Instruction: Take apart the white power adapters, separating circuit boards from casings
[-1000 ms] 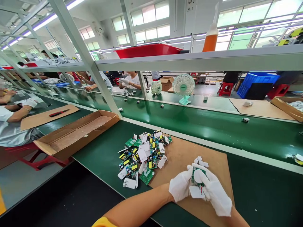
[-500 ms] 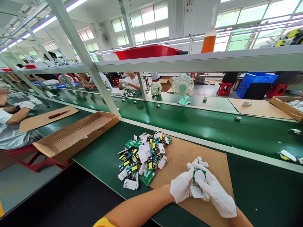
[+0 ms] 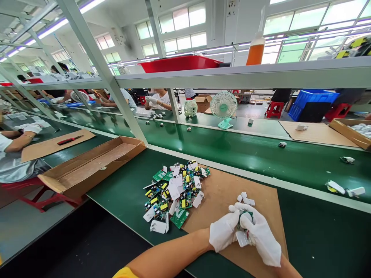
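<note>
Both my hands wear white gloves and meet over a brown cardboard sheet (image 3: pixel 220 185). Between them is a small green circuit board (image 3: pixel 241 220), mostly covered by my fingers, with a white plastic plate (image 3: pixel 242 238) hanging below it near a red wire. My left hand (image 3: pixel 224 231) grips the board from the left. My right hand (image 3: pixel 262 235) wraps round it from the right, thumb pressed on its face. Just beyond my fingertips lie several small white pieces (image 3: pixel 245 198). To the left is a heap of circuit boards (image 3: pixel 176 193) with yellow parts and white plates.
A long open cardboard box (image 3: pixel 92 166) lies left of the heap. Beyond the white rail runs a green conveyor belt (image 3: pixel 226 148) carrying scattered small assemblies. A green fan (image 3: pixel 223 106) stands behind it. Overhead, a shelf (image 3: pixel 232 77) holds a red tray (image 3: pixel 179 64) and an orange-filled bottle (image 3: pixel 256 50).
My right hand has rolled further over the board, covering more of it, and the white plate below has tilted. Pieces on the belt have shifted left.
</note>
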Action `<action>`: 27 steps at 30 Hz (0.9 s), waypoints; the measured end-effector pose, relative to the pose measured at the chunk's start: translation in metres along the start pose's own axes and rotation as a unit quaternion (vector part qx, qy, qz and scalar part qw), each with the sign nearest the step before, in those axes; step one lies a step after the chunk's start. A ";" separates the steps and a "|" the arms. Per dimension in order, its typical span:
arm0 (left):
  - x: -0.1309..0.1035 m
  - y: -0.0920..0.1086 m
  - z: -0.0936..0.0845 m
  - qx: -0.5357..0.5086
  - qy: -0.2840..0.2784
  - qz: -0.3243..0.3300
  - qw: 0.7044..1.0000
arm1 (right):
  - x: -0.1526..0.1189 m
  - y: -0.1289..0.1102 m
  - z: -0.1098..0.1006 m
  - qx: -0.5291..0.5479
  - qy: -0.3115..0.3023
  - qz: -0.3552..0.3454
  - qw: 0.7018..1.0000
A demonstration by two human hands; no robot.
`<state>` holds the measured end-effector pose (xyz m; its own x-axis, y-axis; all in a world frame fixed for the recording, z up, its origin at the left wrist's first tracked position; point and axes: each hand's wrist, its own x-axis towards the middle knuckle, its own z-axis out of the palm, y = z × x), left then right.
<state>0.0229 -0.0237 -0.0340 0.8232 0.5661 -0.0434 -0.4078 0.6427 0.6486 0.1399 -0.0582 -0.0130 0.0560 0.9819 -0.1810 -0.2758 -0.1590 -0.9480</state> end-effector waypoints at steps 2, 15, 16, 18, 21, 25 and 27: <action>0.000 0.002 0.002 0.023 -0.012 -0.010 1.000 | -0.003 -0.005 0.001 0.007 -0.016 0.027 0.999; 0.002 0.009 -0.011 -0.019 -0.049 -0.062 0.997 | -0.003 -0.015 0.000 -0.001 -0.086 0.014 0.996; 0.002 0.008 -0.012 -0.024 -0.054 -0.063 0.996 | -0.002 -0.014 -0.001 -0.011 -0.090 0.007 0.996; 0.003 0.007 -0.013 -0.034 -0.057 -0.062 0.996 | -0.001 -0.013 -0.003 -0.021 -0.100 -0.009 0.995; 0.002 0.008 -0.010 -0.034 -0.041 -0.061 0.997 | 0.000 -0.010 -0.004 -0.048 -0.104 -0.030 0.993; -0.001 0.011 -0.004 -0.005 -0.009 -0.033 0.999 | -0.003 -0.008 -0.001 -0.087 -0.043 -0.027 0.995; -0.002 0.012 -0.004 0.009 -0.012 -0.040 0.999 | -0.005 -0.011 0.001 -0.075 -0.039 -0.017 0.996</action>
<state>0.0147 -0.0151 -0.0286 0.8619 0.5011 -0.0776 -0.3338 0.6760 0.6570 0.1414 -0.0615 -0.0014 -0.0136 0.9910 -0.1328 -0.1289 -0.1335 -0.9826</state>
